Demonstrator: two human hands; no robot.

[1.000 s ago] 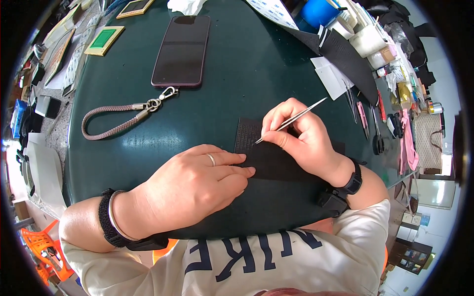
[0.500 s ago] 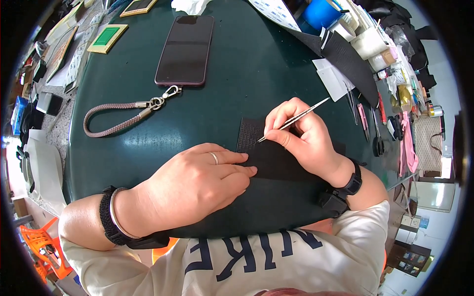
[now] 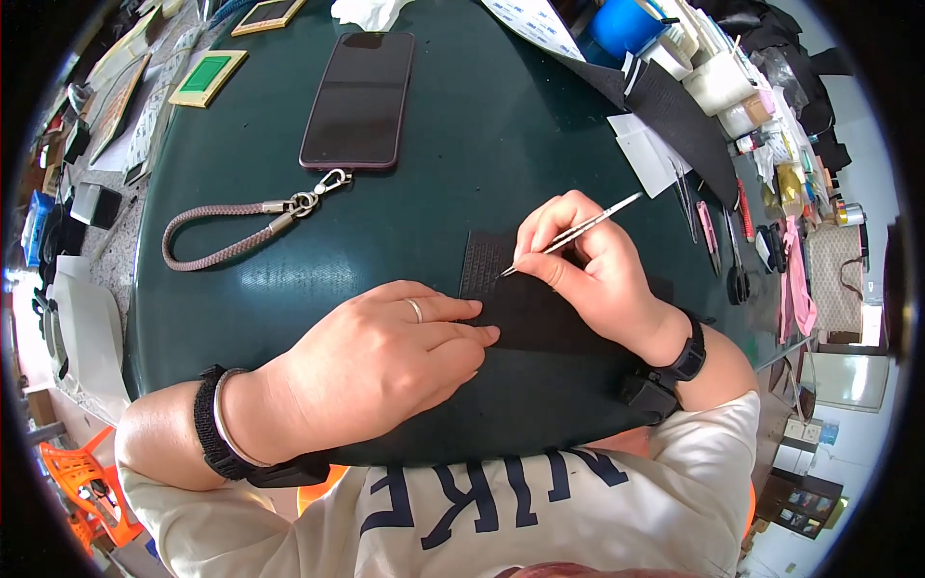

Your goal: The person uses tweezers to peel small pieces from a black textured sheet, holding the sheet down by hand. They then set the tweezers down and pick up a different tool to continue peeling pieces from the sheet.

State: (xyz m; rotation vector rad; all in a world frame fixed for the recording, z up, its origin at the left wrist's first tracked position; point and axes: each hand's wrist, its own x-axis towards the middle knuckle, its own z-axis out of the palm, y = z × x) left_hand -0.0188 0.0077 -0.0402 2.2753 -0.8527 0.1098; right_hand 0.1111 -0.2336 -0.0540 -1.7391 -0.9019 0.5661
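Observation:
A black sheet with rows of small marks or cut-outs along its left end lies flat on the dark green table. My left hand rests palm down, its index and middle fingertips pressing the sheet's left part and nothing gripped. Held like a pen in my right hand is a pair of slim silver tweezers. Their fine tips touch or hover just over the marked strip of the sheet; which of the two I cannot tell. My right hand covers the sheet's upper right part.
A phone with a braided wrist strap lies at the far left. To the right are more tweezers, a pink-handled tool, scissors, white cards and a curved black strip. A blue container stands at the back.
Both hands hold nearly the same pose. The tweezer tips have shifted very slightly left over the sheet; the whole scene has drifted a little left in view.

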